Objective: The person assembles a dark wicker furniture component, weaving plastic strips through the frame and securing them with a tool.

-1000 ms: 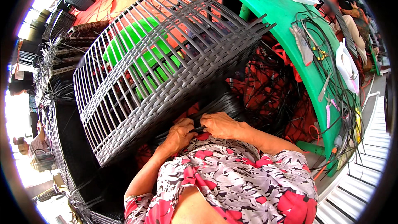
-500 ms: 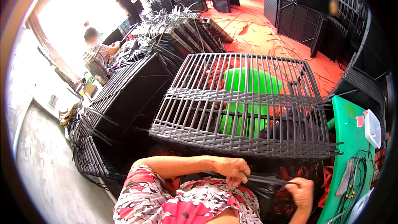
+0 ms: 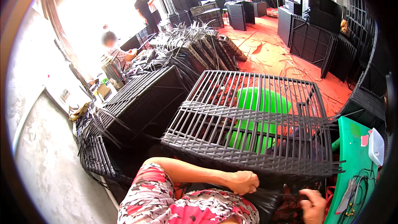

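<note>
My left hand (image 3: 243, 182) is closed at the upper end of a bundle of black weaving strips (image 3: 265, 201), just below the near edge of the woven frame. Beyond the bundle's right side, my right hand (image 3: 313, 205) has its fingers apart and bent, with nothing seen in them. In front of both hands lies the half-woven dark grey frame (image 3: 224, 144), its bars bare between a woven band across the middle and a woven near edge. Through the bars shows a bright green chair (image 3: 253, 130).
A green board (image 3: 350, 149) at my right bears a white tray (image 3: 376, 147) and loose dark cords (image 3: 360, 191). Dark woven panels (image 3: 141, 99) stand at left, with piled strip-fringed frames (image 3: 199, 45) behind. Two people work farther off. Scraps litter the red floor (image 3: 282, 58).
My right hand has let go of the strips and moved lower, its fingers opening. My left hand has closed more tightly at the bundle. The view has shifted, so the scene sits lower and farther right.
</note>
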The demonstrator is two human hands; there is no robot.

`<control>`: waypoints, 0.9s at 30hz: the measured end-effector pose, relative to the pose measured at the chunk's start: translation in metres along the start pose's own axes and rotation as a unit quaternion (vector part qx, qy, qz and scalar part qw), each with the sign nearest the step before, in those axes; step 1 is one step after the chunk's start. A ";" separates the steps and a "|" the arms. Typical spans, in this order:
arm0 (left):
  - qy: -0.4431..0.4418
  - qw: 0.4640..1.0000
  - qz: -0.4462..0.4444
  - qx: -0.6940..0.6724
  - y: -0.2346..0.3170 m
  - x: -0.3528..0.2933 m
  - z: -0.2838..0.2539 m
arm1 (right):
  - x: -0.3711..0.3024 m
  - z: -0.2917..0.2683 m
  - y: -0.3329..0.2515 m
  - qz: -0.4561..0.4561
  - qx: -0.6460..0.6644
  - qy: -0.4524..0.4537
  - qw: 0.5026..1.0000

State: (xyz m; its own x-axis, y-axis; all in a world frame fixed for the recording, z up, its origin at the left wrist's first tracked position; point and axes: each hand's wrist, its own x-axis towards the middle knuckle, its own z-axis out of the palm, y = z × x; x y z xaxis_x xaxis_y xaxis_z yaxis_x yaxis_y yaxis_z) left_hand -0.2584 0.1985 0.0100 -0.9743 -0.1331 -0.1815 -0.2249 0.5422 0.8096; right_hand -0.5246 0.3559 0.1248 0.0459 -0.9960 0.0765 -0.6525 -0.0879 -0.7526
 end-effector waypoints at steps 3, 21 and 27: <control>0.001 0.993 -0.110 -0.046 0.046 0.021 -0.011 | 0.030 0.067 -0.016 -0.110 -0.046 -0.040 0.992; 0.082 0.996 -0.021 0.035 0.033 -0.026 -0.017 | 0.013 0.034 0.009 -0.062 -0.107 -0.005 0.992; 0.012 0.996 -0.086 0.024 0.071 -0.006 -0.021 | 0.030 0.099 -0.012 -0.073 0.050 -0.072 0.993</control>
State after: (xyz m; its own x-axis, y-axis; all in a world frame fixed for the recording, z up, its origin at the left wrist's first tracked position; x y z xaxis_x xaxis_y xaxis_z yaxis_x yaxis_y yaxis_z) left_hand -0.2684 0.2203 0.0808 -0.9213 -0.2472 -0.3001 -0.3884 0.5490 0.7401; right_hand -0.4403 0.3251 0.0714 0.2475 -0.9637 0.1003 -0.5522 -0.2254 -0.8027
